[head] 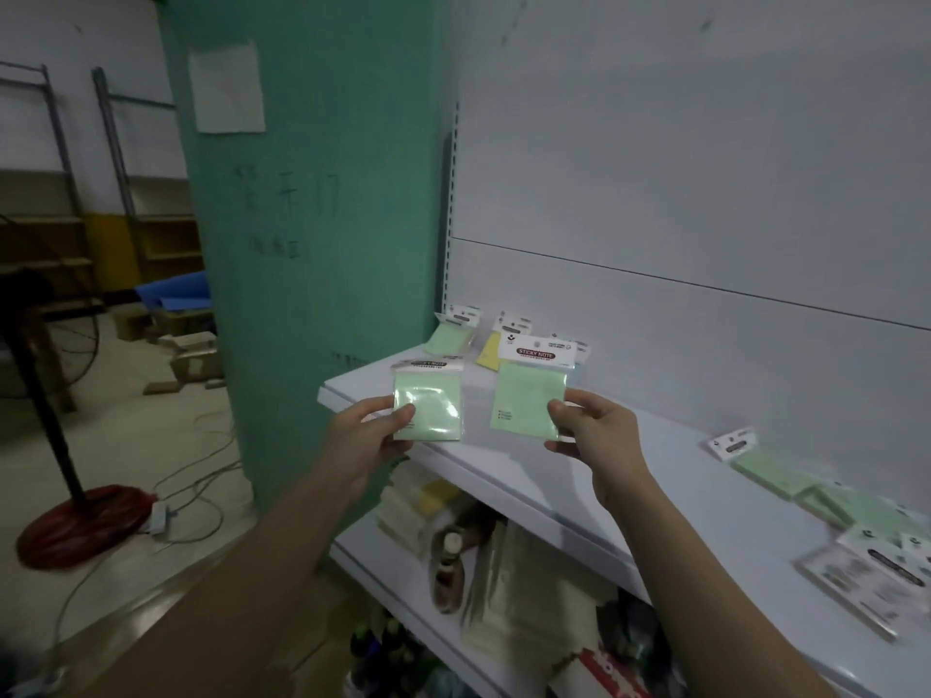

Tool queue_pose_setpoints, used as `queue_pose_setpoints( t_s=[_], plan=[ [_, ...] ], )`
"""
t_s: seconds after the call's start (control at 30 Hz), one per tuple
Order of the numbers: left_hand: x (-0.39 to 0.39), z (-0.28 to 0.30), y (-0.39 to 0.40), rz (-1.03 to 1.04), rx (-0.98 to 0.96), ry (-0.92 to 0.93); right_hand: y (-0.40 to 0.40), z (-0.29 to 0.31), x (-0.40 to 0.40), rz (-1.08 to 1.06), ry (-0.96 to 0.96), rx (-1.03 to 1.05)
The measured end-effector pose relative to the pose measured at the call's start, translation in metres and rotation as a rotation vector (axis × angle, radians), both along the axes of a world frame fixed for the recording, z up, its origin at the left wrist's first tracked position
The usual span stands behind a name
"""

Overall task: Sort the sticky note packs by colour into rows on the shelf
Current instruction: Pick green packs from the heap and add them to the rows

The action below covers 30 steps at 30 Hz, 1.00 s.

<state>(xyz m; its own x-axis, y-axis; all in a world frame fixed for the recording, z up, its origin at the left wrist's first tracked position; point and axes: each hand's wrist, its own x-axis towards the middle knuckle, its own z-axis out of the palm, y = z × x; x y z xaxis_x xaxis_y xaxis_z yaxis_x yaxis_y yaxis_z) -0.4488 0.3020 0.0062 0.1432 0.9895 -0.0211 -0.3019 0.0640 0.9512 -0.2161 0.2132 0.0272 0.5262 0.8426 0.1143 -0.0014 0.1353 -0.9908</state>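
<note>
Green packs [430,405], white headers

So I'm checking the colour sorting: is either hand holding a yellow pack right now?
No, the left hand and the right hand each pinch a green pack; the yellow pack lies on the shelf.

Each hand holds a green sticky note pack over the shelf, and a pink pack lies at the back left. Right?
Not quite. The left hand and right hand each hold a green pack over the shelf, but the head view shows the back-left pack is yellow, not pink.
</note>
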Motion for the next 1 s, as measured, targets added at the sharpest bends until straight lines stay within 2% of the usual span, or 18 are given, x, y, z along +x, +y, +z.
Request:
queue_pose_setpoints(
  t_s=[0.27, 0.5, 0.73, 1.0],
  plan=[
    [-0.029, 0.004, 0.069, -0.037, -0.018, -0.035, 0.062, 0.000, -0.033, -0.027, 0.025, -0.017],
    [-0.026, -0.013, 0.145, -0.098, -0.128, -0.044, 0.146, -0.023, -0.030, -0.048, 0.103, -0.034],
    [-0.006, -0.007, 0.255, -0.132, -0.095, 0.136, 0.242, -0.037, -0.013, -0.103, 0.181, -0.043],
    [0.041, -0.020, 0.350, -0.205, 0.035, 0.357, 0.302, -0.050, 0.012, -0.221, 0.188, -0.109]
  ],
)
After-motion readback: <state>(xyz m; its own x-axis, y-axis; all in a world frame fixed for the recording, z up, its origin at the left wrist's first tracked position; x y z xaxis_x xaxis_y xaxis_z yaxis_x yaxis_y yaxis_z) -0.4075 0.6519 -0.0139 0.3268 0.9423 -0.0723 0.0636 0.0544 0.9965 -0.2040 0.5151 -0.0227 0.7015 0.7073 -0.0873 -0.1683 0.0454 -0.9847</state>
